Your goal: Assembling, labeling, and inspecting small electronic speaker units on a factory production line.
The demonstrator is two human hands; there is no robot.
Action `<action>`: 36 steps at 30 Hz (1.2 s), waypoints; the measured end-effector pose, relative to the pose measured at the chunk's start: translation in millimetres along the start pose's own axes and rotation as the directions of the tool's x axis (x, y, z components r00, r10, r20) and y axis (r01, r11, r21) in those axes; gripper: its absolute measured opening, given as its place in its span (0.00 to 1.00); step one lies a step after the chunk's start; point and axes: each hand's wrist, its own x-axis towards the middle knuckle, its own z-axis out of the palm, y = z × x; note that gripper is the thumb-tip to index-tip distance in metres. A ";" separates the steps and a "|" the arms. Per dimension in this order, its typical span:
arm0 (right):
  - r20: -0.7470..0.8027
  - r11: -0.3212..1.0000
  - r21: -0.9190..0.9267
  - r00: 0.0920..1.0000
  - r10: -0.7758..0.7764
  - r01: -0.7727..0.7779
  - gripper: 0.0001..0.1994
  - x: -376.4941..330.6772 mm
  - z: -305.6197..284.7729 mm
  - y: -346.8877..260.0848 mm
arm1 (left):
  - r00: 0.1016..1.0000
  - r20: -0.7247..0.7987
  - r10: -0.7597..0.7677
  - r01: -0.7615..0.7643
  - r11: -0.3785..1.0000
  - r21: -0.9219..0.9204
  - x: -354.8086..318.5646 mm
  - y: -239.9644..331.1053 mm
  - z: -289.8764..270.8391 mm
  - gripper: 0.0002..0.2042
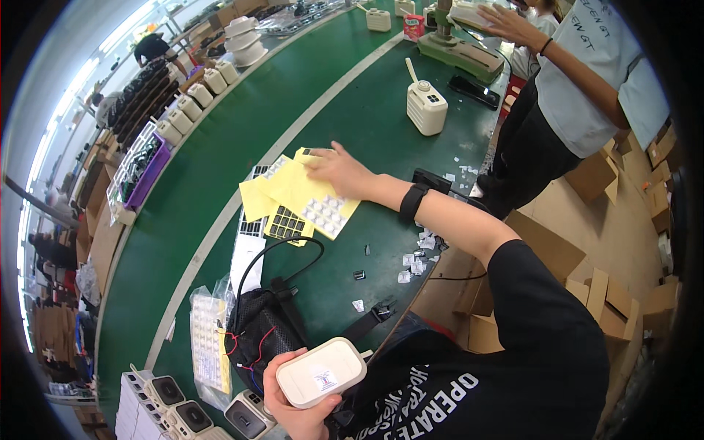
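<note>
Picking a pad off the yellow sheets while I hold the white casing

The rounded white plastic casing (321, 372) sits in my left hand (297, 411), fingers curled shut around its lower edge, low in front of the yellow backing sheets of small square pads (315, 202) that I take as my landmark. My right hand (339, 171) lies flat on those sheets, fingers spread and holding nothing that I can see. To do this well, I judge I should press the sheet down with the palm and peel one pad with a fingertip, keeping the casing level and its labelled face up. Left of the sheets runs the white stripe of the green conveyor belt (220, 183); below them lies a black mesh pouch with a looped cable (264, 330); beyond them stands a white ribbed box-shaped device (426, 108).
</note>
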 end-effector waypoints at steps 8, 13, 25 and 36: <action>0.049 0.354 0.892 0.838 0.543 -0.281 0.08 9.7 -19.1 -6.5 | 0.997 -0.078 -0.019 0.021 0.999 0.024 -1.7 -0.1 -0.2 0.31; -0.075 0.647 0.622 0.789 0.610 -0.441 0.09 8.1 -22.0 20.9 | 0.998 -0.065 -0.013 0.016 0.999 0.046 2.1 0.6 5.1 0.31; -0.006 0.887 0.312 0.933 0.359 -0.339 0.26 25.2 18.6 8.4 | 0.993 -0.087 -0.075 0.072 0.997 -0.036 13.0 -20.2 1.1 0.37; -0.050 0.911 0.216 0.928 0.370 -0.352 0.13 41.3 35.1 -11.7 | 0.984 -0.159 -0.085 0.090 0.996 0.022 13.3 -2.5 14.1 0.31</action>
